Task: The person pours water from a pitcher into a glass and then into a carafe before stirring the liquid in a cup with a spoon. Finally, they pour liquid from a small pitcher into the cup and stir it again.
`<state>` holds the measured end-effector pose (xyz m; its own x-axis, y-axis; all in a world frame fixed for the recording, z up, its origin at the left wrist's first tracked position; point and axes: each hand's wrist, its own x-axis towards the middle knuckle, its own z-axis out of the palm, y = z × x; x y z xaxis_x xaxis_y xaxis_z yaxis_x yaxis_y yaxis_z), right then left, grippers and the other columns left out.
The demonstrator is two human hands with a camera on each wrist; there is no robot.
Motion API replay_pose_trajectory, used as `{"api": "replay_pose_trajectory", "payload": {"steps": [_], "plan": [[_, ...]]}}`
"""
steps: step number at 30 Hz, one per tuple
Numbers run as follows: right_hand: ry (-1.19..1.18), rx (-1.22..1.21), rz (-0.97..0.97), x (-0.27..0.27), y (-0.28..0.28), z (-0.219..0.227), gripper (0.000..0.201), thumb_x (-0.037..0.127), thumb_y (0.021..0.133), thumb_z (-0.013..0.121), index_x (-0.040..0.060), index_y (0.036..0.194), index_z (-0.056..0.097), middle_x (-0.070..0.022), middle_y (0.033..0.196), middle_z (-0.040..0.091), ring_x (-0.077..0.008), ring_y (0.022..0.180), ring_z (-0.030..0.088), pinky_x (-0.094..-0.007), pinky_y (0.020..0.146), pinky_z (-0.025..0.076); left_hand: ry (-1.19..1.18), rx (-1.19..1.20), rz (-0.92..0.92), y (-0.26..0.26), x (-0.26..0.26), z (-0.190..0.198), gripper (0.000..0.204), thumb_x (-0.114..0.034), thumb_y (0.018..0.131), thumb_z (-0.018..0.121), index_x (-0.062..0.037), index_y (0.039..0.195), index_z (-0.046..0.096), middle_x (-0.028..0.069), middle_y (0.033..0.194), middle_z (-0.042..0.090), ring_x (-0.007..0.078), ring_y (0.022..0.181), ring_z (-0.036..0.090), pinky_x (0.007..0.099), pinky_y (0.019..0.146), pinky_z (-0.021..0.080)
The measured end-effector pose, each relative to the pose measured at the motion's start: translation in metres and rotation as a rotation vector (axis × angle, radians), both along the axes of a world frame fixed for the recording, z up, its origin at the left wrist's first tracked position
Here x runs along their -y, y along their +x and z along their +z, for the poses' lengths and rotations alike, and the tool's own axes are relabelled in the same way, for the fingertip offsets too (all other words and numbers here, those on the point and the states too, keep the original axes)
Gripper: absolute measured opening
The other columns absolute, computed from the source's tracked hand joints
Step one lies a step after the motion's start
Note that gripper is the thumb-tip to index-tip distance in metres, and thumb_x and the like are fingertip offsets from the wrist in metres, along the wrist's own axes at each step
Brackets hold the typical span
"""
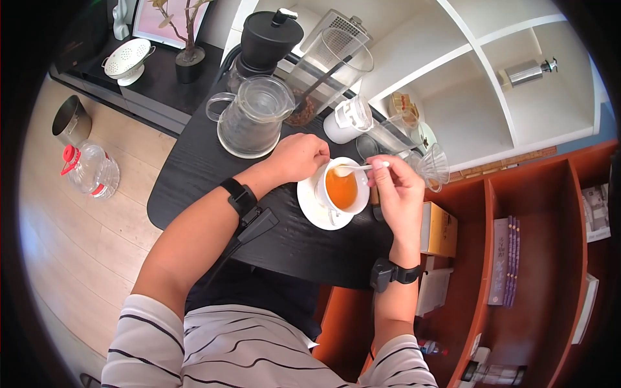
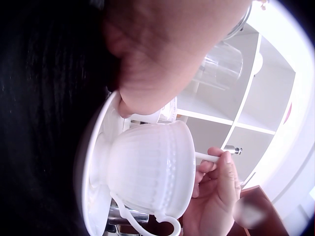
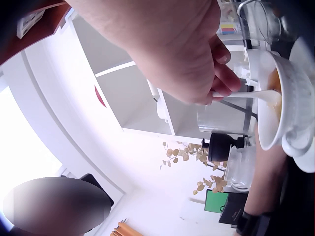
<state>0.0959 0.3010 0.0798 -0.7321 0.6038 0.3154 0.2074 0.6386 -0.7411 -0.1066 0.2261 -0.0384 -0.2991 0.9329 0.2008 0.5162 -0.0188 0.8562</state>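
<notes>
Glass jug [image 1: 254,119] near left hand [image 1: 296,159] on saucer [image 1: 309,204]; grinder [image 1: 268,44] behind.

A white colander [image 1: 128,59] beside a potted plant [image 1: 189,63].

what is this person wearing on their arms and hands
Short white sleeves with dark stripes. Each wrist has a black strap carrying a small dark device; a black cable runs near the left one. No gloves or visible rings.

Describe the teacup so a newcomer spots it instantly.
Start at the black table. Between the left hand and right hand, a white saucer carries the teacup: white, with ribbed sides. Unlike the clear glass jug, it holds amber liquid, a spoon dipped in.
</notes>
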Motion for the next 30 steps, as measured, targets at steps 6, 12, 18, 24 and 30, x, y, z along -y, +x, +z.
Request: {"api": "replay_pose_trajectory", "payload": {"steps": [6, 12, 18, 24, 30], "plan": [[-0.021, 0.071, -0.106, -0.008, 0.019, 0.007, 0.017, 0.014, 0.106, 0.07, -0.0014, 0.1, 0.075, 0.0012, 0.077, 0.067, -0.0033, 0.07, 0.059, -0.023, 0.062, 0.046, 0.012, 0.005, 0.003, 0.0, -0.001, -0.001, 0.018, -0.017, 0.094, 0.069, -0.004, 0.103, 0.079, 0.016, 0.097, 0.079, 0.0342, 0.093, 0.077, 0.0441, 0.084, 0.059], [-0.171, 0.023, 0.052, 0.015, 0.002, 0.002, 0.017, 0.013, 0.108, 0.067, -0.0023, 0.104, 0.074, -0.0002, 0.081, 0.069, -0.0054, 0.072, 0.063, -0.0228, 0.065, 0.049, -0.003, 0.013, 0.004, 0.0, 0.001, 0.001, 0.018, -0.016, 0.094, 0.07, -0.0039, 0.103, 0.079, 0.0165, 0.096, 0.079, 0.0346, 0.094, 0.077, 0.044, 0.085, 0.059], [0.173, 0.014, -0.152, 0.0, 0.004, 0.01, 0.016, 0.013, 0.103, 0.072, -0.0025, 0.104, 0.074, -0.0038, 0.082, 0.07, -0.0088, 0.069, 0.062, -0.0272, 0.063, 0.05, 0.002, 0.015, 0.002, 0.0, 0.0, -0.002, 0.018, -0.017, 0.094, 0.069, -0.0039, 0.102, 0.079, 0.0167, 0.097, 0.079, 0.0349, 0.094, 0.077, 0.0443, 0.085, 0.059], [-0.127, 0.074, -0.025, 0.008, 0.013, 0.004, 0.017, 0.015, 0.107, 0.069, 0.0004, 0.103, 0.076, 0.0003, 0.08, 0.068, -0.0043, 0.07, 0.06, -0.0232, 0.062, 0.047, -0.005, 0.002, 0.006, 0.0, -0.001, 0.0, 0.018, -0.017, 0.094, 0.07, -0.0043, 0.102, 0.079, 0.0166, 0.097, 0.079, 0.0352, 0.094, 0.077, 0.0445, 0.085, 0.059], [-0.029, -0.037, -0.01, 0.013, -0.002, 0.002, 0.015, 0.012, 0.105, 0.07, -0.0022, 0.105, 0.076, -0.0046, 0.088, 0.072, -0.009, 0.073, 0.065, -0.0256, 0.064, 0.05, 0.001, 0.009, 0.001, -0.001, 0.002, 0.003, 0.018, -0.017, 0.094, 0.07, -0.0043, 0.103, 0.079, 0.0165, 0.097, 0.079, 0.0351, 0.095, 0.077, 0.0444, 0.085, 0.059]]}}
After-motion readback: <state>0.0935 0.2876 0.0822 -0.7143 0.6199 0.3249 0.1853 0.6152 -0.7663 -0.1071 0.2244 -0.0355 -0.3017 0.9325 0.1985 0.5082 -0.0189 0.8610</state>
